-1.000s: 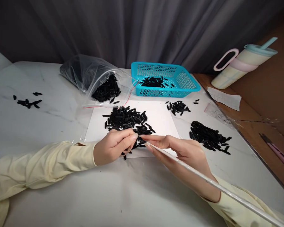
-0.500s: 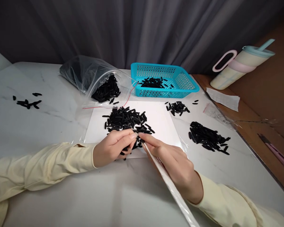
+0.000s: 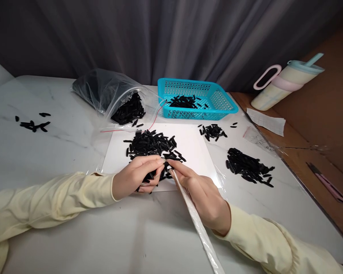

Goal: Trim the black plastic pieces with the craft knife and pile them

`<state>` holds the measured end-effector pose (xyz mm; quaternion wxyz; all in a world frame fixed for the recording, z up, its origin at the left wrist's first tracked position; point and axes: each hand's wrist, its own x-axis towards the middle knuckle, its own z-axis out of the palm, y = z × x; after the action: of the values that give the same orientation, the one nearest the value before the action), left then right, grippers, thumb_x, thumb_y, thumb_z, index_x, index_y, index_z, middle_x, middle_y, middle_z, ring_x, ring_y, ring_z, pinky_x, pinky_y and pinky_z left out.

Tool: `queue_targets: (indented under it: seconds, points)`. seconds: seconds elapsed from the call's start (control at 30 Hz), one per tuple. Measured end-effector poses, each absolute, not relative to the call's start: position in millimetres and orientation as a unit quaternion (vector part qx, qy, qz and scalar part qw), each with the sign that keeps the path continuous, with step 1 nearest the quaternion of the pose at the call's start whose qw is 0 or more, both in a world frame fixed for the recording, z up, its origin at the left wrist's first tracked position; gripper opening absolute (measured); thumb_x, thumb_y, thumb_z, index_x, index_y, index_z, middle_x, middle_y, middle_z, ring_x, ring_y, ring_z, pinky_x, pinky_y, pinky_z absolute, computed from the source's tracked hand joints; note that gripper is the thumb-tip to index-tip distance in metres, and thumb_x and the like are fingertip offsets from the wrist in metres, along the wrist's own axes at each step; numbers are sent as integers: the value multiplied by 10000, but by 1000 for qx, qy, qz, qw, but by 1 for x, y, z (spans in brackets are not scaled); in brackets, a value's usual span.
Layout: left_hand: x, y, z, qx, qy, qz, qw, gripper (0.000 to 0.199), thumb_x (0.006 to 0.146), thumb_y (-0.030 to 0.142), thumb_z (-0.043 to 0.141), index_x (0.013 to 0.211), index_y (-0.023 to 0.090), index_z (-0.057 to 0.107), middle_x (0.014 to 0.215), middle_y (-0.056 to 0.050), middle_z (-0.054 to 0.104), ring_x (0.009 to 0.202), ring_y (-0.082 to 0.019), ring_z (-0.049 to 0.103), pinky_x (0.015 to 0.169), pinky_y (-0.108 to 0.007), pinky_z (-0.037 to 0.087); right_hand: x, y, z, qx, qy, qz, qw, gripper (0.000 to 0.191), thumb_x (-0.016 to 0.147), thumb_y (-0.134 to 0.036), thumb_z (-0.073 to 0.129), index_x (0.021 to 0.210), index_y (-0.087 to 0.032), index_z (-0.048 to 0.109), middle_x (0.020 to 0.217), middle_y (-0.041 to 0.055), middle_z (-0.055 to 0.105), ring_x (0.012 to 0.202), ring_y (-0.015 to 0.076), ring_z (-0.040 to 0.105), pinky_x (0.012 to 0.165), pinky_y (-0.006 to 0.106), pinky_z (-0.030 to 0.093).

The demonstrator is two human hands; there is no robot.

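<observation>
Over the near edge of a white sheet, my two hands meet at the fingertips. My left hand is closed, thumb and forefinger pinched on a small black piece that is mostly hidden; more black slivers show by its curled fingers. My right hand is closed around a long, thin white strip with a shiny, film-like surface, which runs down toward the bottom edge. Its thumb and forefinger tips touch the left ones. Right behind the hands lies a heap of black elongated pieces.
A clear zip bag spills black pieces at the back left. Beside it stands a turquoise basket holding some. Smaller heaps lie to the right and far left. A tumbler and a pink-handled cutter are at the right.
My right hand and forearm have shifted slightly left, and the strip's lower end has swung left. The fingertips stay together. The view has turned slightly.
</observation>
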<state>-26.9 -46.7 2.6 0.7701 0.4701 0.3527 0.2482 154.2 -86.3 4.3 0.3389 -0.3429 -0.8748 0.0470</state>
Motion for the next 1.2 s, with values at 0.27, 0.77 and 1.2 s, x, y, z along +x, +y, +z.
queue_targets:
  seconds: [0.27,0.77,1.2]
  points:
    - [-28,-47,1,446,361,227,787,303,858,318,408,600,161,389,411,75,321,297,-25,257,281,-113,187,157,-85,-4,-413,-823,78,383,117,877,-116,421,829,-202,484,1158,102,601,902,180,652,667,248,541]
    - [-32,-49,-1,509,326,263,752,297,873,321,423,631,150,414,464,79,326,344,-16,286,337,-135,219,161,-76,44,-481,-576,531,394,270,762,-262,643,563,-169,486,880,63,701,890,210,653,683,296,531]
    - [-33,-51,-1,496,324,264,761,290,864,330,444,638,150,423,473,83,291,355,-14,280,336,-121,213,159,-80,39,-480,-617,490,384,188,759,-188,638,598,-162,546,917,41,697,842,168,660,638,223,499]
